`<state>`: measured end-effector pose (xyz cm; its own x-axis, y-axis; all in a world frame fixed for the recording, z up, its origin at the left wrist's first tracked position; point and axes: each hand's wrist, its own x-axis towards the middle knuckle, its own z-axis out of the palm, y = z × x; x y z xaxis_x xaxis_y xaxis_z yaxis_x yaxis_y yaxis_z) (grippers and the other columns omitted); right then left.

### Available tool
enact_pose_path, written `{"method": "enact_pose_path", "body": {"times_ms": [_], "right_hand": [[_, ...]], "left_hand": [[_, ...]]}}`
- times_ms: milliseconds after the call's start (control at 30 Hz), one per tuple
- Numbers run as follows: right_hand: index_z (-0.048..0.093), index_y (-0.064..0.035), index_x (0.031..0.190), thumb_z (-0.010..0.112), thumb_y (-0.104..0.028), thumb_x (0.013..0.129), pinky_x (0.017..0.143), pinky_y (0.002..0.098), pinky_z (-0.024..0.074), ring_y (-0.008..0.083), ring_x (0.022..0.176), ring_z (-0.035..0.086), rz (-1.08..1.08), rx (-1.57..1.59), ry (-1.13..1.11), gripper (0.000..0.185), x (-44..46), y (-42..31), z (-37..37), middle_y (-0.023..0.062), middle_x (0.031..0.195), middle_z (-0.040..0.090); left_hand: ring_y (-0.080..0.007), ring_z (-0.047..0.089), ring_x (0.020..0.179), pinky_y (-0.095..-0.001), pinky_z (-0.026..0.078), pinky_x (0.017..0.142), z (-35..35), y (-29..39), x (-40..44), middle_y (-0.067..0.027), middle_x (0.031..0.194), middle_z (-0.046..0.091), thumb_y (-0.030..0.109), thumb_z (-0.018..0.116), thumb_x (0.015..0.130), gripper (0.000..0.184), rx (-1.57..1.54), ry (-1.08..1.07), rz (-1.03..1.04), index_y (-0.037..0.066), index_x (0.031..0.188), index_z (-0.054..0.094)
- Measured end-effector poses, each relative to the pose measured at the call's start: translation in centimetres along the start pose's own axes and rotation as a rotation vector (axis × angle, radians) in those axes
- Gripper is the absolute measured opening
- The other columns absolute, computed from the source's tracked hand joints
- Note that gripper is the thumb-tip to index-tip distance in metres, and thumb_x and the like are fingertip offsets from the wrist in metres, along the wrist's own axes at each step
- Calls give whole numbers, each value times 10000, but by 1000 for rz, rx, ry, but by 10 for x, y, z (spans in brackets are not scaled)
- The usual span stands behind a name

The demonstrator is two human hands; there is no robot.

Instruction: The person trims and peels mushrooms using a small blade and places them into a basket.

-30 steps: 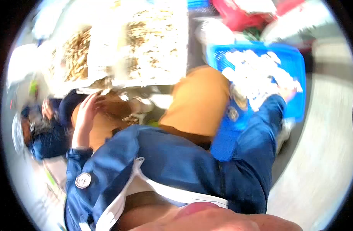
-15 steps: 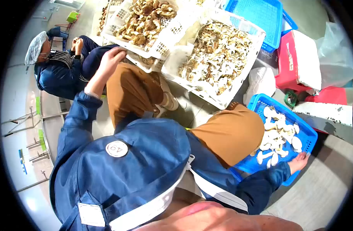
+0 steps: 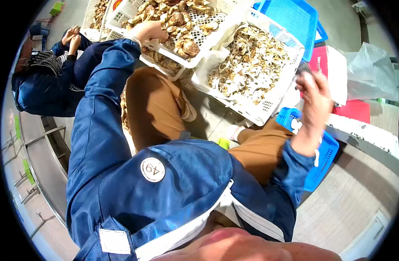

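My left hand (image 3: 149,31) reaches over the near edge of a white crate (image 3: 188,61) of brown mushrooms (image 3: 175,19). Its fingers are curled down among them, and what they grip is hidden. Raised on the right, my right hand (image 3: 314,102) has its fingers bent around a small dark object (image 3: 303,69), too blurred to name. Below that hand lies a blue basket (image 3: 323,167), partly covered by my forearm. Only a few pale mushrooms (image 3: 296,125) show in it. Between my hands stands a white crate (image 3: 262,115) full of mushroom trimmings (image 3: 251,61).
A co-worker (image 3: 45,80) sits at the left with both hands raised together. Stacked blue baskets (image 3: 291,21) stand at the back right, near a red container (image 3: 319,61) and a clear plastic bag (image 3: 371,74). A chipped white ledge (image 3: 365,135) runs along the right.
My left hand has moved from above my knee into the brown mushrooms. My right hand has left the blue basket's edge and risen, now with a dark object in its fingers. The view has shifted.
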<state>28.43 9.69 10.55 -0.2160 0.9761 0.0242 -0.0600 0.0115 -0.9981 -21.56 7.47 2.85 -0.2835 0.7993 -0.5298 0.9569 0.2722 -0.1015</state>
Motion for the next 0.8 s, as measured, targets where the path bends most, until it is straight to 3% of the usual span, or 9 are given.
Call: {"method": "enact_pose_path", "body": {"times_ms": [67, 267, 333, 400, 433, 533, 633, 667, 800], "right_hand": [[640, 7, 964, 693, -101, 915, 665, 269, 540, 135, 718, 658, 97, 171, -180, 130, 14, 23, 58, 88, 851, 697], [644, 5, 990, 697, -128, 921, 680, 234, 553, 98, 722, 659, 274, 133, -402, 159, 18, 92, 110, 63, 826, 699], [642, 12, 1004, 699, -128, 920, 681, 236, 557, 101, 721, 661, 291, 147, -382, 173, 21, 90, 106, 63, 830, 699], [645, 12, 1038, 686, -107, 923, 677, 236, 562, 105, 727, 667, 265, 182, -323, 171, 23, 83, 99, 68, 833, 702], [643, 7, 1026, 681, -105, 925, 677, 237, 560, 102, 723, 665, 226, 171, -338, 155, 24, 84, 94, 70, 829, 702], [615, -36, 897, 661, -152, 943, 636, 232, 525, 89, 689, 645, 155, 213, -320, 132, 27, 75, 81, 56, 783, 688], [620, -55, 890, 691, -203, 931, 619, 218, 503, 64, 656, 606, 133, 168, -215, 169, 28, 57, 65, 15, 744, 657], [635, -52, 886, 685, -180, 937, 631, 220, 459, 73, 656, 560, 90, 173, -185, 147, 28, 54, 60, 14, 749, 637], [663, -30, 862, 737, -133, 897, 669, 197, 429, 40, 742, 528, -278, -85, -86, 132, 29, 50, 35, -21, 884, 640]], "left_hand": [[-352, 705, 942, -434, 572, 793, 24, -6, 22, -182, 1039, 719, 460, 714, 803, 523, -39, -58, -84, -10, 1034, 717], [-356, 698, 954, -415, 562, 794, 24, -39, 36, -331, 1023, 664, 351, 659, 870, 491, 1, 204, -49, -70, 1122, 638], [-302, 691, 865, -394, 541, 731, -19, -39, 9, -278, 989, 680, 324, 661, 864, 479, -200, 19, -65, -64, 1141, 623], [-226, 654, 832, -362, 513, 706, -8, -82, 13, -180, 957, 687, 293, 665, 874, 413, -496, 216, 139, -32, 1127, 641], [-202, 674, 949, -301, 536, 778, -37, -49, -29, -123, 1147, 667, 192, 617, 925, 464, -817, 102, 108, -33, 1325, 547], [-244, 649, 1043, -392, 561, 870, -31, 4, -61, -107, 1181, 648, 213, 601, 947, 337, -1695, 148, 82, 44, 1237, 614], [-262, 635, 1047, -396, 556, 861, -19, 99, -82, -121, 1122, 650, 215, 605, 948, 206, -2086, -45, 209, 73, 1098, 607], [-244, 633, 1008, -376, 550, 846, -23, 132, -97, -124, 1107, 645, 214, 599, 950, 275, -2114, -152, 248, 91, 1192, 550], [-190, 594, 836, -326, 524, 728, -12, 201, -108, -118, 1033, 623, 156, 578, 955, 236, -2310, -405, 283, 73, 1163, 503]]}}
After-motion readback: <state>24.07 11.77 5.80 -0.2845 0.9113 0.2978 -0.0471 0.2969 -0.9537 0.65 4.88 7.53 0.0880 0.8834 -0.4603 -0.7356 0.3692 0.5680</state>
